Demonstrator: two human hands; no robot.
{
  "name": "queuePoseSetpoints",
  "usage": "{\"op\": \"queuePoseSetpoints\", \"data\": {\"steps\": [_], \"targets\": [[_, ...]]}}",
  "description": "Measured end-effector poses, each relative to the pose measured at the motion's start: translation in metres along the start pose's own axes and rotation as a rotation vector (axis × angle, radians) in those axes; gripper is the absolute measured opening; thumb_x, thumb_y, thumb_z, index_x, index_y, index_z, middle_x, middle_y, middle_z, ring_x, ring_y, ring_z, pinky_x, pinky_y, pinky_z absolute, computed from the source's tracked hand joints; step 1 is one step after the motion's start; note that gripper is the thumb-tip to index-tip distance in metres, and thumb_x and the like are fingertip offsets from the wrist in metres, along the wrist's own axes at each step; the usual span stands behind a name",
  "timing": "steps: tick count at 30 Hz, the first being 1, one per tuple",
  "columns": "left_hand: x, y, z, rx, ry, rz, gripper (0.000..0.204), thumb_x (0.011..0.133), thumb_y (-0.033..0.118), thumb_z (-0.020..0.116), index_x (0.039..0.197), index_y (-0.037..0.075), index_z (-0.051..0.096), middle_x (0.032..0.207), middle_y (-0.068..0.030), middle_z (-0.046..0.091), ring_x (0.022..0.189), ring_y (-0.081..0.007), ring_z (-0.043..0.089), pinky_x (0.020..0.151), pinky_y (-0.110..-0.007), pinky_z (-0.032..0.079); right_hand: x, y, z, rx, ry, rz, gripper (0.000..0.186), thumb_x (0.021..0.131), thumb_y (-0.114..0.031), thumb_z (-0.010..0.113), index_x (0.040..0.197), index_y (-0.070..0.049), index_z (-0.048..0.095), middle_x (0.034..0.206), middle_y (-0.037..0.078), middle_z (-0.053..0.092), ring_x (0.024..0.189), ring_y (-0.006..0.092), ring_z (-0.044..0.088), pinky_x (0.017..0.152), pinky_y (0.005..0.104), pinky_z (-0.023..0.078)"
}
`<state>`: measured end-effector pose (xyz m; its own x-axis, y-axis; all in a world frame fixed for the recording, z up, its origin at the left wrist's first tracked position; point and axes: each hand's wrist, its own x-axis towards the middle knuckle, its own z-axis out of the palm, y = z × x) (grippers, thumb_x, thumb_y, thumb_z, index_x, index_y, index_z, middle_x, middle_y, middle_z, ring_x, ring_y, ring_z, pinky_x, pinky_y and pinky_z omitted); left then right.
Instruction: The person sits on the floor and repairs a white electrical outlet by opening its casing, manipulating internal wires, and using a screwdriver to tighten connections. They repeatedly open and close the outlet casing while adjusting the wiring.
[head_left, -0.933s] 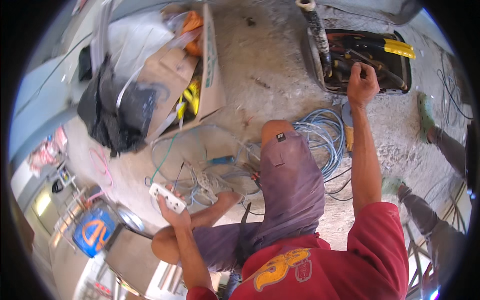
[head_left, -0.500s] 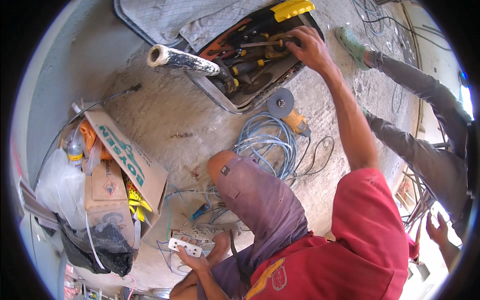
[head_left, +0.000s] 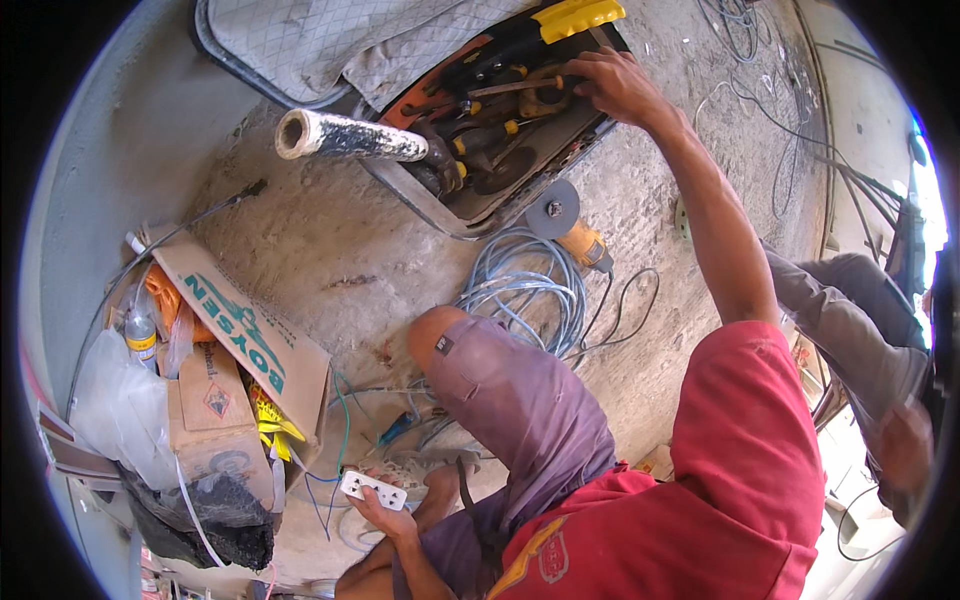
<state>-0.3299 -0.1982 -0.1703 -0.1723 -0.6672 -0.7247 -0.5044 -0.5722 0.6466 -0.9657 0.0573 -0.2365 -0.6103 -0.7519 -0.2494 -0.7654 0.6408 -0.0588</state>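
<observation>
My left hand [head_left: 385, 515] grips a white multi-socket outlet [head_left: 372, 491] low in the head view, with thin coloured wires near it. My right arm reaches up to an open tool bag [head_left: 430, 210] holding pliers, screwdrivers and other tools. My right hand [head_left: 615, 88] is over the bag's right part, fingers bent and apart, at a long thin tool [head_left: 510, 86]; any contact is unclear. A yellow-handled tool [head_left: 580, 18] lies at the bag's top. A paint-spattered pipe [head_left: 355, 135] sticks out leftward.
An angle grinder [head_left: 585, 242] lies by coiled blue cable [head_left: 515, 290]. A cardboard box [head_left: 245, 320] of bags and a bottle stands left by the wall [head_left: 100, 140]. Another person's grey-trousered legs [head_left: 830, 310] and blurred hand [head_left: 905, 445] are at the right, among cables.
The view has swung, bringing the bag toward upper centre and the box lower left. My right hand stays at the bag, its fingers looser. The other person's feet and legs have shifted down and rightward.
</observation>
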Motion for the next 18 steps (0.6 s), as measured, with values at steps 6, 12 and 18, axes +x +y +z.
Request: {"op": "queuePoseSetpoints", "data": {"steps": [6,12,18], "targets": [[-0.012,-0.007,0.002,0.040,0.052,-0.007,0.055,0.095,0.036,0.053,0.139,0.008,0.035,0.107,-0.0114,0.058,0.077,-0.0183,0.058,0.061,-0.033,0.050,-0.017,-0.057,0.016,0.170,0.492,-0.179,0.032,0.069,-0.012,0.067,0.101,-0.012,0.066,0.102,0.008,0.063,0.100,0.0316,0.057,0.091,0.0438,0.045],[-0.046,-0.025,0.000,-0.049,0.082,0.076,0.058,0.095,0.031,0.053,0.143,0.006,0.033,0.102,-0.0129,0.059,0.071,-0.0186,0.059,0.055,-0.032,0.049,-0.031,-0.156,0.028,0.257,0.010,0.181,0.019,0.080,-0.019,0.064,0.097,-0.011,0.068,0.102,0.010,0.065,0.101,0.0302,0.062,0.079,0.0422,0.051],[-0.078,-0.034,0.023,0.002,0.038,0.155,0.062,0.092,0.036,0.053,0.142,0.006,0.032,0.101,-0.0127,0.060,0.066,-0.0156,0.056,0.051,-0.027,0.046,0.017,-0.132,0.106,0.029,-0.025,0.216,0.024,0.093,-0.022,0.051,0.111,-0.018,0.067,0.098,0.008,0.068,0.094,0.0283,0.067,0.074,0.0414,0.055]]}}
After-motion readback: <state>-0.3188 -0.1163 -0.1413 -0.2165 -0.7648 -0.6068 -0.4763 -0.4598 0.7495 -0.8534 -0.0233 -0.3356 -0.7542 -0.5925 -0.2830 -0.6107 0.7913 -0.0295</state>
